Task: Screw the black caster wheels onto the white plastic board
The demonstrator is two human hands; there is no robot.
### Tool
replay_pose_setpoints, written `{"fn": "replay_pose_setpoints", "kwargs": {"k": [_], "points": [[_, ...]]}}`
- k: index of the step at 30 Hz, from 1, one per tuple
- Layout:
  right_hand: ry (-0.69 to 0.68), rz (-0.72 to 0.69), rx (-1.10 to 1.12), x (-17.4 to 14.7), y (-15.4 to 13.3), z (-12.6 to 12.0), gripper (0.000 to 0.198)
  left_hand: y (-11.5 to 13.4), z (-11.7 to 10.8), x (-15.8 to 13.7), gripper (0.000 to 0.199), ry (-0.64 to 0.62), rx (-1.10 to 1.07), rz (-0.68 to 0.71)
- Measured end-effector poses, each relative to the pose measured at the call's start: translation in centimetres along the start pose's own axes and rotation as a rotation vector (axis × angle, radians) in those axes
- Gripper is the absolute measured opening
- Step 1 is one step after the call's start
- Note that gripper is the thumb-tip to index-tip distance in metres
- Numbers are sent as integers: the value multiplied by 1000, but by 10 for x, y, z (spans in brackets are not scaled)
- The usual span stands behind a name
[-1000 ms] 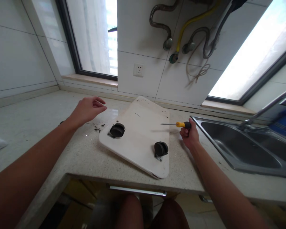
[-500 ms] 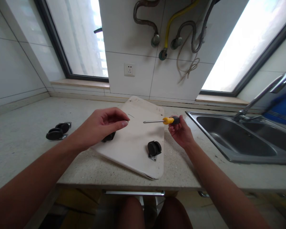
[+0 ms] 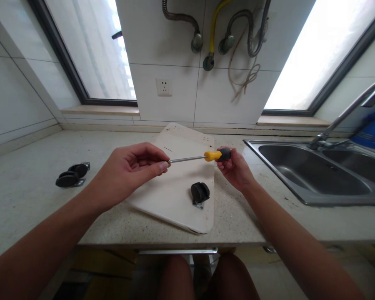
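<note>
My right hand [image 3: 237, 171] grips a screwdriver [image 3: 212, 156] by its yellow and black handle, its metal shaft pointing left. My left hand [image 3: 134, 168] is closed in a pinch around a tiny dark piece that looks like a screw, mostly hidden by the fingertips. The screwdriver's tip meets those fingertips. Below both hands a white board [image 3: 175, 193] with rounded corners lies on the counter. On its near right corner sits a black caster [image 3: 200, 193] with a metal plate. Another caster on the board is hidden behind my left hand.
Two loose black casters, a nearer one [image 3: 66, 179] and a farther one [image 3: 79, 169], lie on the counter [image 3: 28, 191] at the left. A steel sink [image 3: 303, 183] with a faucet [image 3: 346, 110] is at the right. Behind stands a tiled wall with a socket [image 3: 164, 87] and hoses.
The screwdriver has moved left, so its tip now touches my left fingertips. My left hand keeps its pinch. The view has shifted slightly.
</note>
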State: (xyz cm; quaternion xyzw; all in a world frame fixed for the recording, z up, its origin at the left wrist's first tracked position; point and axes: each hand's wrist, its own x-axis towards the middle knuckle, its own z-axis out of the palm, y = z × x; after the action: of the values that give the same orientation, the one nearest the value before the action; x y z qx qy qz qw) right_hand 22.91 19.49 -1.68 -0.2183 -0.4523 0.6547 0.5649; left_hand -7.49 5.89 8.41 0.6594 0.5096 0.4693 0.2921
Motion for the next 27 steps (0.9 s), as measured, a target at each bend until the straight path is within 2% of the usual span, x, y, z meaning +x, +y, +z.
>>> {"fn": "replay_pose_setpoints", "kwargs": {"k": [4, 8, 13, 15, 17, 21, 23, 25, 27], "points": [[-20, -16, -4, 0, 0, 1, 57, -1, 3, -1, 21, 67, 5, 6], [-34, -37, 2, -2, -3, 2, 53, 0, 7, -4, 14, 206, 52, 39], [-39, -19, -8, -3, -6, -1, 57, -1, 10, -10, 12, 308, 228, 161], [-33, -14, -11, -2, -5, -2, 58, -3, 11, -12, 13, 308, 312, 204], [-15, -26, -3, -1, -5, -3, 58, -7, 14, -13, 19, 278, 308, 227], [48, -84, 33, 2, -6, -4, 49, -21, 28, -14, 67, 168, 133, 234], [80, -114, 45, 4, -9, -7, 45, -29, 40, -17, 64, 47, 187, 267], [103, -155, 49, 7, -15, -11, 42, -36, 53, -22, 53, -132, 304, 333], [105, -202, 41, 10, -24, -12, 37, -42, 64, -26, 53, -323, 392, 406]]}}
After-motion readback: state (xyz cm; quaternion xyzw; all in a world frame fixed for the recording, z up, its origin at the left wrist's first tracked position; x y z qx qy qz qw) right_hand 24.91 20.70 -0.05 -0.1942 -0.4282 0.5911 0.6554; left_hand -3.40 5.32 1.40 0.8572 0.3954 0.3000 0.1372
